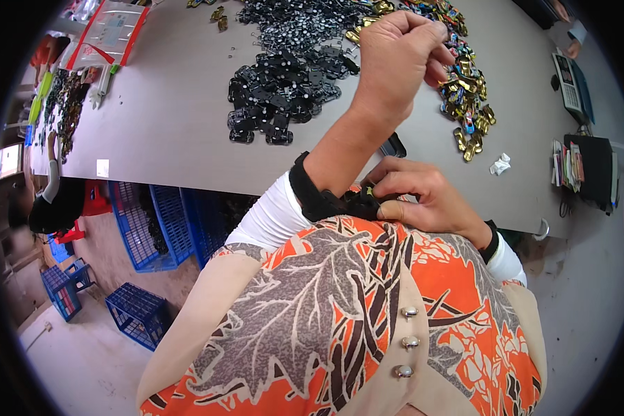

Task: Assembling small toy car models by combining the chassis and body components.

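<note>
My left hand (399, 66) is raised over the table, its fingers curled and pinched together near the gold toy cars. Whatever is between those fingertips is too small or hidden to make out. Close to my chest, my right hand (426, 194) is closed on a small black part (362, 202) with a yellow-green spot, partly covered by fingers and the left cuff. Left of my raised forearm lies a heap of black toy car chassis (277, 97). Gold and coloured toy car bodies (464, 90) spread in a band to the right.
Small silvery parts (301, 35) lie behind the chassis. A crumpled white tissue (500, 163) and a dark tray (393, 145) are on the table (166, 104). Blue crates (139, 315) stand below at left. A co-worker's arm (52, 173) reaches in at far left.
</note>
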Demonstrator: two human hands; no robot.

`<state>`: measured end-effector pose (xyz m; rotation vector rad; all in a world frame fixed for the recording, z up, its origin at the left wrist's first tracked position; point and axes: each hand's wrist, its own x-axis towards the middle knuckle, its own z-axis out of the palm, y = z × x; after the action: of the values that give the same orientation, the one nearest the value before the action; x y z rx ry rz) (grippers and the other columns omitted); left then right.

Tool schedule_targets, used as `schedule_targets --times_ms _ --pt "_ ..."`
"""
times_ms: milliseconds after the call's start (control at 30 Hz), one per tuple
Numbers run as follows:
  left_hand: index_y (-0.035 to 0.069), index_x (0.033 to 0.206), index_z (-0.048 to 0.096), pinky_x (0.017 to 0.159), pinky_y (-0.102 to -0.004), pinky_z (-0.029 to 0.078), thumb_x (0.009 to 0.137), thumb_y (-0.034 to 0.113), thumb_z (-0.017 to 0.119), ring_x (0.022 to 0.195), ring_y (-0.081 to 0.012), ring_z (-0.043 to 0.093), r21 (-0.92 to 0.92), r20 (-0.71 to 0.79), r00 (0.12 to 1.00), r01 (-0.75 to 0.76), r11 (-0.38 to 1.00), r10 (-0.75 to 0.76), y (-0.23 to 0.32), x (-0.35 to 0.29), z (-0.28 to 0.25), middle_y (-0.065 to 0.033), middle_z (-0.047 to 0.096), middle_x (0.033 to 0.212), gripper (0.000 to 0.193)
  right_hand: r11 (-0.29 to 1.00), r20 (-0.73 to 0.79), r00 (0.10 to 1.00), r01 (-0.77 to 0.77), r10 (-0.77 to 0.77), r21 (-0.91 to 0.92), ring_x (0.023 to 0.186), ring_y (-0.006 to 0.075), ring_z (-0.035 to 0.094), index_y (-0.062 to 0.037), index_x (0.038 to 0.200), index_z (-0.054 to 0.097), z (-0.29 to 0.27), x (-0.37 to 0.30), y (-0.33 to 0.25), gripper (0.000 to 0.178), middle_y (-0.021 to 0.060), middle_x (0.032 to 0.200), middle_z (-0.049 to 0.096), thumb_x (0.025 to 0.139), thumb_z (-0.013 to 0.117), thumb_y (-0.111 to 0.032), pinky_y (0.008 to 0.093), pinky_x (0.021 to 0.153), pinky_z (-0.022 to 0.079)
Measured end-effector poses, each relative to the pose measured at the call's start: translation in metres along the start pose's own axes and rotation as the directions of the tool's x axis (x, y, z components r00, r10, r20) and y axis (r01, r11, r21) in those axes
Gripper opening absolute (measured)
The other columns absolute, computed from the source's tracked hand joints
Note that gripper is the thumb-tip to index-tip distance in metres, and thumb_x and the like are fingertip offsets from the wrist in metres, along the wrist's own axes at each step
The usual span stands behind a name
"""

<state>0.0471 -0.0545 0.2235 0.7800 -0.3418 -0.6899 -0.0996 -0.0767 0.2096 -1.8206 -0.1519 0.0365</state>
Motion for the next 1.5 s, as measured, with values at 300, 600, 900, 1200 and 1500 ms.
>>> schedule_targets --times_ms 300,600,900,1200,1500 --pt "0.005 0.085 0.058 0.047 -0.0191 0.043 0.088 0.015 0.058 0.051 -0.0079 0.056 -0.046 0.187 0.976 0.121 0.992 -0.111 0.018 0.013 -0.003 -0.0051 0.063 0.071 0.010 0.635 0.085 0.957 -0.249 0.277 0.732 0.080 0.0130 0.058 -0.0007 0.088 0.059 0.015 0.003 0.040 0.025 0.0088 0.095 0.060 0.072 0.075 -0.011 0.0231 0.071 0.046" --pt "0.002 0.084 0.058 0.044 -0.0194 0.043 0.088 0.014 0.057 0.049 -0.0069 0.053 0.062 0.429 0.886 0.168 0.984 -0.178 0.057 0.002 0.038 -0.0052 0.061 0.068 0.013 0.395 0.339 0.897 -0.431 0.282 0.811 0.111 0.0177 0.050 -0.0001 0.126 0.044 0.008 0.015 0.013 0.069 0.0101 0.123 0.051 0.070 0.077 -0.023 0.0295 0.095 0.039" --pt "0.001 0.083 0.060 0.044 -0.0185 0.043 0.087 0.013 0.058 0.048 -0.0058 0.053 0.015 0.613 0.787 0.074 0.997 -0.068 0.056 0.008 0.049 -0.0044 0.060 0.065 0.013 0.442 0.288 0.923 -0.376 0.254 0.815 0.109 0.0169 0.052 0.0010 0.126 0.043 0.014 0.021 0.012 0.064 0.0108 0.121 0.053 0.073 0.074 -0.019 0.0282 0.092 0.042" --pt "0.000 0.088 0.062 0.051 -0.0209 0.045 0.082 0.018 0.062 0.054 -0.0081 0.054 0.593 0.328 0.936 -0.097 0.799 -0.130 0.037 0.032 -0.039 -0.0051 0.063 0.073 0.019 0.922 -0.255 0.905 -0.266 0.339 0.281 0.085 0.0125 0.059 -0.0033 0.116 0.049 -0.042 0.006 0.070 0.036 0.0066 0.103 0.059 0.084 0.060 -0.014 0.0253 0.070 0.047" --pt "0.006 0.077 0.068 0.067 -0.0405 0.049 0.071 0.015 0.064 0.072 -0.0323 0.062 0.932 0.356 0.867 -0.356 0.067 -0.348 -0.106 -0.015 -0.139 -0.0145 0.063 0.075 0.012 0.816 -0.468 0.812 -0.509 0.349 -0.275 0.072 0.0286 0.061 0.0006 0.085 0.060 -0.046 -0.040 0.191 0.017 0.0149 0.077 0.062 0.076 0.062 -0.013 0.0360 0.065 0.049"
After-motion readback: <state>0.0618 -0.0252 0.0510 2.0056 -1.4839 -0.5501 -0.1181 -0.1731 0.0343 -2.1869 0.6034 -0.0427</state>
